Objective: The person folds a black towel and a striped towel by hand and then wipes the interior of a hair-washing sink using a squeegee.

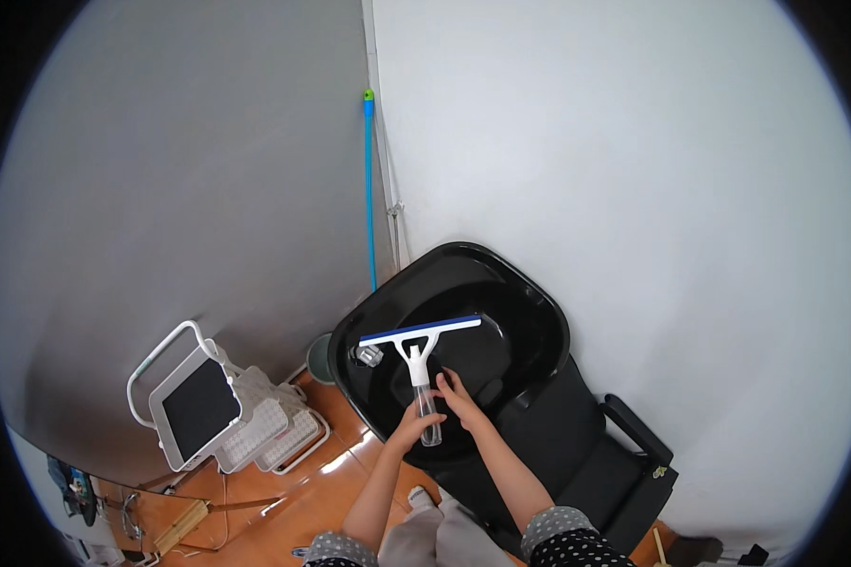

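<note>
A spray-bottle window squeegee [418,365] is held over a black shampoo basin [532,312], tilted only slightly from straight ahead. It has a white head with a blue rubber blade [422,330] and a clear bottle handle [431,431]. My left hand [415,427] is closed around that bottle, thumb across its front. Close against the bottle's right side, my right hand [458,398] has its fingertips by the upper part; whether they grip it is hidden. A chrome tap fitting [370,355] sits at the basin's left, just below the blade.
A black reclining shampoo chair [574,439] joins the basin at lower right, with an armrest [637,431]. Left stands a white tiered trolley [195,411]. A grey-green bucket [320,360] is beside the basin; a blue pole [369,198] leans in the wall corner. A mirror's edge [106,482] shows lower left.
</note>
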The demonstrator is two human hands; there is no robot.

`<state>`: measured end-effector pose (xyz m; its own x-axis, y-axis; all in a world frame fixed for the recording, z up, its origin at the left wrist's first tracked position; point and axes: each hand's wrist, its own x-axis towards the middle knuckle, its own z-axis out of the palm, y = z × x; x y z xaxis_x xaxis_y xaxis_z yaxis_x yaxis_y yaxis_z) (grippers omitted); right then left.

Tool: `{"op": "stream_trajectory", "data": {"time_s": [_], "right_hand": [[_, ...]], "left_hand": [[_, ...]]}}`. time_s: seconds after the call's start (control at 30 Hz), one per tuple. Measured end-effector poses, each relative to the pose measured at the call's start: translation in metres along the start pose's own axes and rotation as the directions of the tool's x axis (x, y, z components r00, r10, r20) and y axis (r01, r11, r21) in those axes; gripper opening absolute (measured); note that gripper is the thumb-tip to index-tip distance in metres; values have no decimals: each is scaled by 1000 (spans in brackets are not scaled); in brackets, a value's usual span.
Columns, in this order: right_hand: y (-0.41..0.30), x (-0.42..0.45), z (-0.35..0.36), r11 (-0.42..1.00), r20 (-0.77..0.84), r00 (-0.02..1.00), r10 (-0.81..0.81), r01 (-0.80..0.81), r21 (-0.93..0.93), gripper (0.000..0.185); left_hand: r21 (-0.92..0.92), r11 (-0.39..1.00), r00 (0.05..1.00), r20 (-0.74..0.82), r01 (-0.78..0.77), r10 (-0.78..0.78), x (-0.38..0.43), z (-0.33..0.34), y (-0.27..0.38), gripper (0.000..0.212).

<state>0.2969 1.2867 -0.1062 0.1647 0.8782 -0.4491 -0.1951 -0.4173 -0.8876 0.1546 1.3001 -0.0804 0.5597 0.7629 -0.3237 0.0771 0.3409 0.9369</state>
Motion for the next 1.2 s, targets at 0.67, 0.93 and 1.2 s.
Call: {"op": "stream_trajectory", "data": {"time_s": [0.67, 0.93, 1.2], "right_hand": [[68, 151, -111, 161, -370, 886, -278, -337, -928, 86], [52, 222, -100, 101, -293, 882, -368, -276, -956, 79], [58, 214, -66, 174, -86, 916, -391, -18, -985, 68]], "left_hand": [[116, 993, 962, -265, -28, 58, 106, -44, -58, 22], [7, 998, 943, -328, -65, 64, 117, -42, -52, 22], [85, 994, 953, -291, -65, 87, 116, -38, -48, 20]]}}
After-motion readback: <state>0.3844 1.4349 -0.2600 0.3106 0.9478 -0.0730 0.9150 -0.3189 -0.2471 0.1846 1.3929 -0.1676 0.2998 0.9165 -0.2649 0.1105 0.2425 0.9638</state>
